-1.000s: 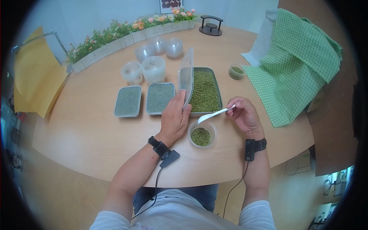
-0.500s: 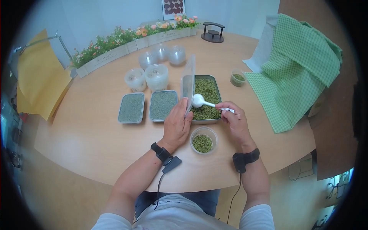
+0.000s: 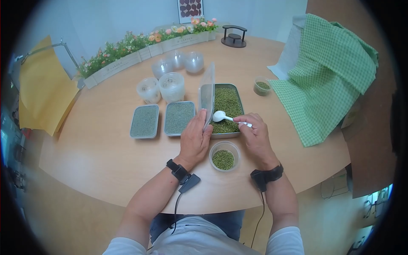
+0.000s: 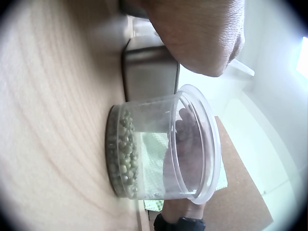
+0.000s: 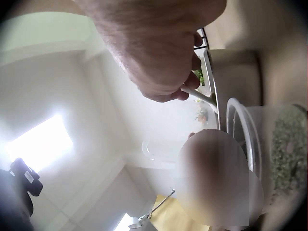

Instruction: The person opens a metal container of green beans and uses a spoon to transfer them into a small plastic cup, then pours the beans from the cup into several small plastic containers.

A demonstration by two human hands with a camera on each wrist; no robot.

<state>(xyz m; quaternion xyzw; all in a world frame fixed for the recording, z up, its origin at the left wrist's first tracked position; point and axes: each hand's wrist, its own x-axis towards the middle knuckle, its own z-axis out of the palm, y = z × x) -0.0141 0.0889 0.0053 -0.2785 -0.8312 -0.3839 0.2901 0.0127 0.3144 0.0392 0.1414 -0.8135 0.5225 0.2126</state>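
A white spoon [image 3: 219, 116] is pinched by its handle between the thumb and fingers of my right hand [image 3: 256, 138]. Its bowl is over the green mung beans [image 3: 227, 100] in the metal tray [image 3: 225, 136]. My left hand [image 3: 194, 138] holds a clear plastic lid [image 3: 207, 91] upright along the tray's left side, fingers on its left face and thumb towards the beans. Just in front of the tray, between both wrists, stands a clear plastic cup [image 4: 159, 110] with a layer of beans in its bottom [image 3: 223, 160].
Two lidded trays [image 3: 144, 121] [image 3: 179, 118] stand left of the open one, with stacked clear cups [image 3: 171, 87] and round clear containers [image 3: 194, 62] behind. A small cup of beans [image 3: 262, 86] and a green checked cloth [image 3: 327, 80] lie right. Flower planters [image 3: 123, 63] line the back.
My right hand has moved the spoon from above the cup forward into the bean tray, then slightly lower and nearer. The left hand stays at the lid.
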